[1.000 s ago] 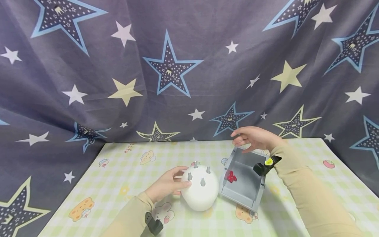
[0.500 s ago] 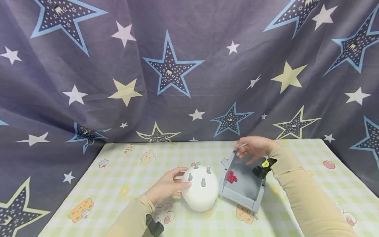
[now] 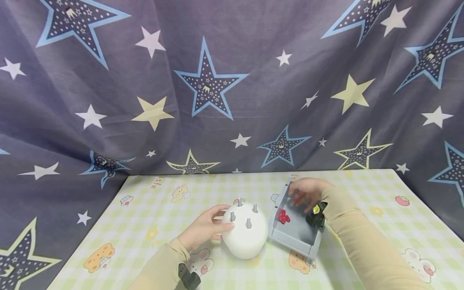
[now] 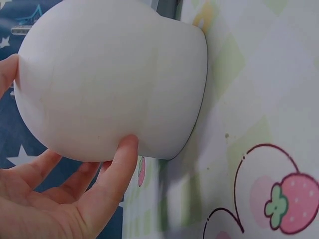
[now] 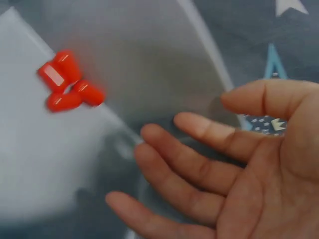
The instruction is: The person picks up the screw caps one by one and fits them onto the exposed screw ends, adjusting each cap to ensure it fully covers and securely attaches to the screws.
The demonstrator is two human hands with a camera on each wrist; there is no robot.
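Note:
A white, rounded, bulb-shaped body [image 3: 246,241] stands on the table, with several grey pegs [image 3: 248,223] sticking up from its top. My left hand [image 3: 204,228] holds its left side, fingers and thumb bent round the curve; in the left wrist view the fingertips touch the smooth white surface. Right of it lies a grey tray [image 3: 293,241] with small, shiny red pieces [image 3: 283,216] clustered inside. Over the tray's far part hovers my right hand [image 3: 308,190], its fingers loosely spread and holding nothing. The right wrist view shows the red pieces [image 5: 70,79] apart from the fingertips.
The table is covered by a green-checked cloth [image 3: 145,225] with cartoon prints. A dark curtain [image 3: 232,96] with stars hangs behind the table's far edge. The tray's raised walls stand close to the white body's right side.
My right hand has come down and nearer, from above the tray's far end to low over its inside. The left hand and the white body have stayed put.

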